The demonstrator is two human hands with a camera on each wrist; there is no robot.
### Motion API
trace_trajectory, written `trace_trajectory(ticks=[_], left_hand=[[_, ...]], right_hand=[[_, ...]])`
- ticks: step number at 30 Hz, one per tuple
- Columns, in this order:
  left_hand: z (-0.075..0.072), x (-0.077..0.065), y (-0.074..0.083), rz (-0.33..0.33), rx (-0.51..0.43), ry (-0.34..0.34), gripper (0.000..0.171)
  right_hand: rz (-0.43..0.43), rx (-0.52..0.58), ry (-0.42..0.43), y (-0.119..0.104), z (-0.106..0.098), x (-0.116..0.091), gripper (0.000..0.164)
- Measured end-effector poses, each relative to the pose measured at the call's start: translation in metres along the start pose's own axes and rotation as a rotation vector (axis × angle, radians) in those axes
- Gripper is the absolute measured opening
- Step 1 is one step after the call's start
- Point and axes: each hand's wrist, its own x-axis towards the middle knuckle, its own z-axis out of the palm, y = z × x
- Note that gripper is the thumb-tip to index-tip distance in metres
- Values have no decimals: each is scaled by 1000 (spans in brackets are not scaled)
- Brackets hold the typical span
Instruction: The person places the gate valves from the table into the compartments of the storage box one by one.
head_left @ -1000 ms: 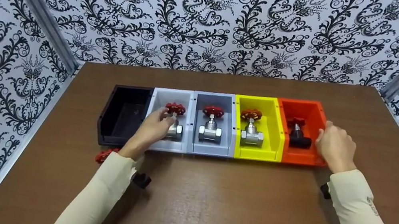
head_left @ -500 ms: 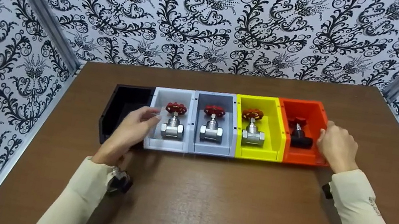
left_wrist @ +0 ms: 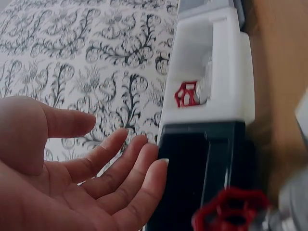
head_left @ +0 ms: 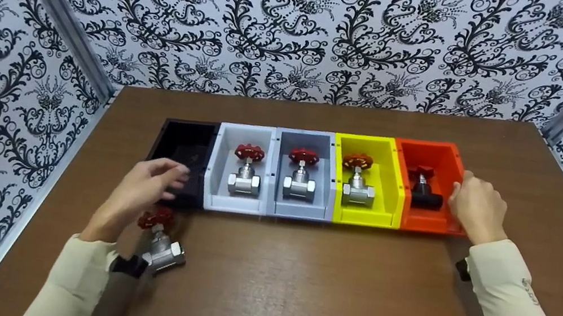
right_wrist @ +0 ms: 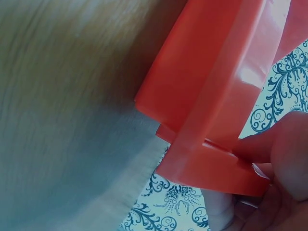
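My left hand hovers at the front left corner of the black bin and holds nothing. In the left wrist view its fingers are loosely extended, thumb apart. Just below that hand a steel gate valve with a red handwheel lies on the table, partly covered by the wrist. At the row's far end my right hand grips the side wall of the orange-red bin, thumb on one side and fingers on the other. Inside that bin lies a black-bodied valve with a red handwheel.
Joined side by side with these bins are a white bin, a grey bin and a yellow bin. Each contains one steel valve with a red handwheel. Patterned panels stand behind and beside the brown table.
My left hand has moved left and toward me, from over the white bin's valve to above the valve on the table. That valve shows more now. My right hand stays on the orange-red bin.
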Motion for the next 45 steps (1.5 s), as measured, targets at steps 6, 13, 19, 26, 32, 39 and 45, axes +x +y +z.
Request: trace_trajectory(ticks=[6,13,19,26,32,39,45], left_hand=[[-12,-9,-13,-24,-9,21,42],[-27,-19,-30,-67,-44,22,45],[-41,-27,-49,-121,-26,16,49],[-50,-31,-69,-212,-20,-93,52],[-48,-29,-79,-309,-108,-288,67],[-43,-24,-91,-340,-225,-374,73],[-39,-24,-98,-400,-330,-337,70]], right_hand=[[-1,-6,6,0,0,0,23],[12,-9,-15,0,0,0,23],[16,-3,-25,-1,0,1,24],[11,-3,-13,-1,-1,1,22],[20,-4,-3,0,0,0,23],[11,-6,13,0,1,0,24],[14,-14,10,0,1,0,25]])
